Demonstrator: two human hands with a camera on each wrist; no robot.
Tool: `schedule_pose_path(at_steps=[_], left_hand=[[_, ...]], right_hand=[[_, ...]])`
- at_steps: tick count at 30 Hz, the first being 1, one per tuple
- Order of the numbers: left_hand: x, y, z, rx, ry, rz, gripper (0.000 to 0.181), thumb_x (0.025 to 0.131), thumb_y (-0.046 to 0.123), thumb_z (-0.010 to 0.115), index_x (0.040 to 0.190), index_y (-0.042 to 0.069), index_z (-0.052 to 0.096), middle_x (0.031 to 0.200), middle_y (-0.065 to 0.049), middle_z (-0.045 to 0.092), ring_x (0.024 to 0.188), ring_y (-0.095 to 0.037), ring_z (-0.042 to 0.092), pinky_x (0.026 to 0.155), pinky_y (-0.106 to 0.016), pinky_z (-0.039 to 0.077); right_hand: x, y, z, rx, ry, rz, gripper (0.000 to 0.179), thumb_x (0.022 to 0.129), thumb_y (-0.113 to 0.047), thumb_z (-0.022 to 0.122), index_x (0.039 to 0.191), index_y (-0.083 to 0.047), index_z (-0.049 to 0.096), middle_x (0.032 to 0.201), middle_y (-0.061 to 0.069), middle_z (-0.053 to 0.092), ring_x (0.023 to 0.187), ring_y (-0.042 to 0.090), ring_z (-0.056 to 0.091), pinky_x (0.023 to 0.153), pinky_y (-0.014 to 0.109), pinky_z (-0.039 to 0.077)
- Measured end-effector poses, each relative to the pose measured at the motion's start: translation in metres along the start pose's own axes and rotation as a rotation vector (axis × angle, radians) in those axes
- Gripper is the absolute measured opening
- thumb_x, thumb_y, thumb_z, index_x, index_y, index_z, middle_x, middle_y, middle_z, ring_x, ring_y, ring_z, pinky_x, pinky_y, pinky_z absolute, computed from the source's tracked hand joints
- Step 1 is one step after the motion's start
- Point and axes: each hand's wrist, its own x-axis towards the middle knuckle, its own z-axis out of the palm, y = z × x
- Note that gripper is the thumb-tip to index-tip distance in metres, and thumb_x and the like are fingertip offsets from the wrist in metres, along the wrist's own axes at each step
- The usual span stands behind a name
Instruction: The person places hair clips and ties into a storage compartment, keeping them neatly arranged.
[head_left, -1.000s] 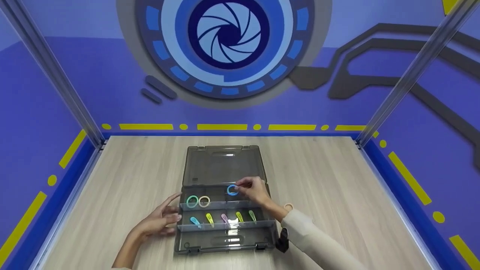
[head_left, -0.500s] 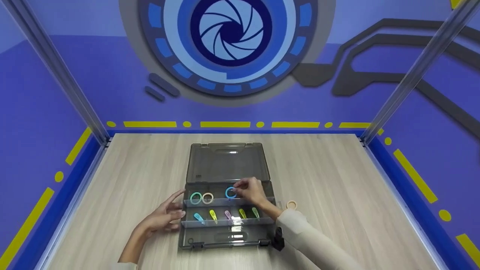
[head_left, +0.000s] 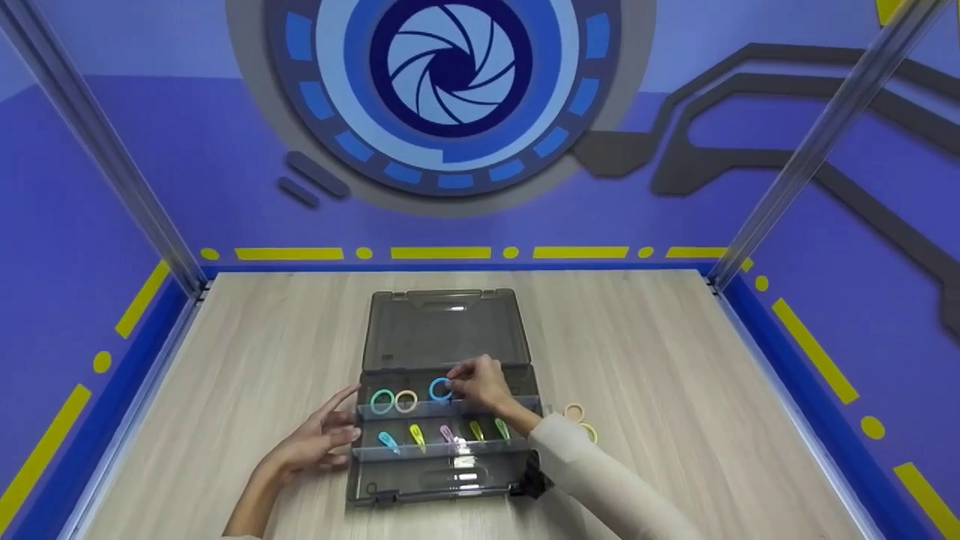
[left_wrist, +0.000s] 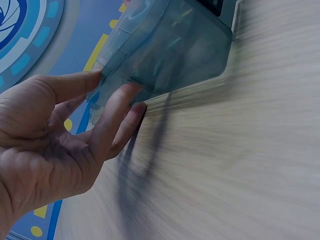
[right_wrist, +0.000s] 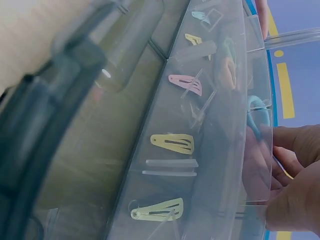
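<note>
A smoky clear plastic organizer box (head_left: 405,476) lies with its lid folded back. My right hand (head_left: 480,384) pinches a blue hair tie (head_left: 432,391) over the back row. Left of it in that row stand a green hair tie (head_left: 373,402) and a peach hair tie (head_left: 406,411). Several snap hair clips in blue, yellow, pink and green, such as this pink hair clip (right_wrist: 185,82), lie along the middle row. My left hand (head_left: 311,442) rests its fingertips against the box's left side, fingers loosely extended, as the left wrist view also shows.
Right of the box, a second peach hair tie (head_left: 574,405) and a yellow hair tie (head_left: 595,433) lie on the wooden table (head_left: 660,360), partly beside my sleeve. The lid (head_left: 446,334) lies open behind the box. Blue panels surround the table's back and sides.
My right hand has moved left along the back row with the blue hair tie, nearer the peach one. More of the yellow hair tie shows beside my sleeve. The left hand stays at the box.
</note>
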Motion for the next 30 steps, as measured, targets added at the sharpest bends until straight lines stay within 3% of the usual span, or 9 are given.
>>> schedule_pose_path(at_steps=[8,18,22,30], left_hand=[[-0.002,0.002,-0.001,0.016,-0.003,0.016,0.086,0.099,0.024,0.068,0.165,0.022,0.013,0.154,-0.034,0.028,0.116,-0.028,0.057,0.081,-0.034,0.060],[-0.005,0.002,-0.001,-0.009,-0.009,0.018,0.084,0.100,0.018,0.066,0.165,0.021,0.013,0.148,-0.031,0.030,0.102,-0.021,0.055,0.075,-0.032,0.058],[-0.004,0.002,-0.001,-0.007,-0.022,0.035,0.083,0.101,0.017,0.065,0.165,0.021,0.013,0.147,-0.031,0.030,0.100,-0.021,0.055,0.073,-0.030,0.057],[-0.005,0.001,-0.001,0.012,-0.020,0.041,0.083,0.101,0.019,0.065,0.165,0.022,0.013,0.152,-0.034,0.028,0.110,-0.028,0.058,0.078,-0.033,0.058]], right_hand=[[0.000,-0.007,0.008,-0.055,0.040,0.004,0.005,0.083,0.001,0.080,0.081,0.004,0.077,0.076,0.015,0.077,0.061,0.017,0.071,0.057,0.024,0.058],[0.001,-0.004,0.017,-0.122,0.076,-0.042,0.004,0.080,0.001,0.082,0.079,0.001,0.078,0.074,0.012,0.077,0.061,0.012,0.069,0.057,0.022,0.056],[0.000,-0.002,0.017,-0.122,0.056,-0.056,0.004,0.080,0.001,0.082,0.078,0.002,0.078,0.072,0.012,0.076,0.060,0.013,0.070,0.057,0.022,0.056],[0.003,0.000,0.018,-0.169,0.031,-0.067,0.003,0.078,0.001,0.082,0.079,0.001,0.079,0.074,0.013,0.077,0.063,0.015,0.070,0.059,0.024,0.056]])
